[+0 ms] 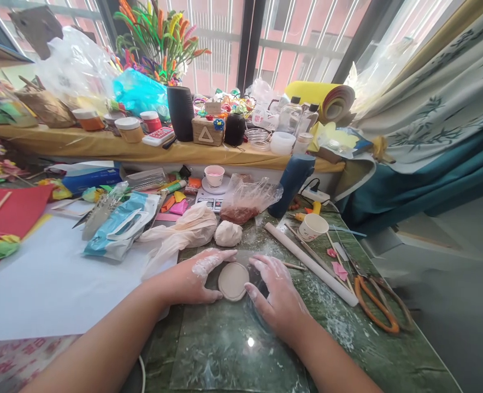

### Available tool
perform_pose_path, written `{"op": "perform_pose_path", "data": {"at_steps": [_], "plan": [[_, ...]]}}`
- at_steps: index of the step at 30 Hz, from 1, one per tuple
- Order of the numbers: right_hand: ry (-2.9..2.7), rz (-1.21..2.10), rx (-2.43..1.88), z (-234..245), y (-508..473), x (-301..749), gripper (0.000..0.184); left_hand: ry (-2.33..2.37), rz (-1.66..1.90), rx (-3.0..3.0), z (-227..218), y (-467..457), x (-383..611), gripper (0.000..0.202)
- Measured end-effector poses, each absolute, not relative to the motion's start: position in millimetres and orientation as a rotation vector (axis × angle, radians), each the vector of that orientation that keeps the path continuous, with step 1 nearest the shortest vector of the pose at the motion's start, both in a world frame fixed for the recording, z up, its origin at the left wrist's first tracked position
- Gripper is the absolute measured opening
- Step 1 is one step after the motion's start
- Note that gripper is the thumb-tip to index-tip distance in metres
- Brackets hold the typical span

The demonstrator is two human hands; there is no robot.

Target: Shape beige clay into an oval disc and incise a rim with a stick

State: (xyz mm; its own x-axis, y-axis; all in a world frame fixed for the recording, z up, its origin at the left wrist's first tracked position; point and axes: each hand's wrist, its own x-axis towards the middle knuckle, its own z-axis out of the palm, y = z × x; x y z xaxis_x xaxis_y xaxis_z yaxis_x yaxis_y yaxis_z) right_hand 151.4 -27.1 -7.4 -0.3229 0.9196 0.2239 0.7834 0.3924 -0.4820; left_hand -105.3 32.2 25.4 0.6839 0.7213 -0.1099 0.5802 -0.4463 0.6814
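A flat round disc of pale clay (233, 280) lies on the green marble tabletop (233, 349). My left hand (196, 278), dusted white, curves around the disc's left edge with thumb below and index finger stretched above it. My right hand (276, 295) rests on the tabletop with fingers spread, fingertips touching the disc's right edge. Neither hand grips anything. A lump of the same pale clay (228, 233) sits just behind the disc.
A white rolling pin (311, 265) lies diagonally to the right, with orange-handled scissors (375, 305), a paper cup (312, 226) and sticks beyond. A plastic bag of brown material (245, 202), a scale with a bowl (214, 180) and white paper (53, 278) stand behind and left.
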Motion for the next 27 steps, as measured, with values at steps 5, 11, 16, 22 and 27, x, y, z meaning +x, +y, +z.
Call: {"op": "perform_pose_path", "data": {"at_steps": [5, 11, 16, 22, 27], "plan": [[-2.291, 0.377, -1.45, -10.1, -33.7, 149.4, 0.064, 0.987, 0.252, 2.189, 26.1, 32.8, -103.9, 0.091], [-2.361, 0.433, -1.526, -2.9, -31.5, 142.6, 0.058, 0.982, 0.267, 2.195, 22.7, 32.6, -101.0, 0.096], [-2.347, 0.39, -1.555, -5.2, -31.9, 143.0, 0.057, 0.953, 0.286, 2.257, 24.8, 31.8, -99.5, 0.086], [-2.302, 0.333, -1.508, -5.2, -33.1, 145.6, 0.054, 0.97, 0.237, 2.273, 24.8, 30.2, -101.5, 0.089], [-2.295, 0.316, -1.479, -5.1, -41.3, 149.4, 0.05, 0.983, 0.252, 2.255, 23.8, 29.4, -101.9, 0.095]]}}
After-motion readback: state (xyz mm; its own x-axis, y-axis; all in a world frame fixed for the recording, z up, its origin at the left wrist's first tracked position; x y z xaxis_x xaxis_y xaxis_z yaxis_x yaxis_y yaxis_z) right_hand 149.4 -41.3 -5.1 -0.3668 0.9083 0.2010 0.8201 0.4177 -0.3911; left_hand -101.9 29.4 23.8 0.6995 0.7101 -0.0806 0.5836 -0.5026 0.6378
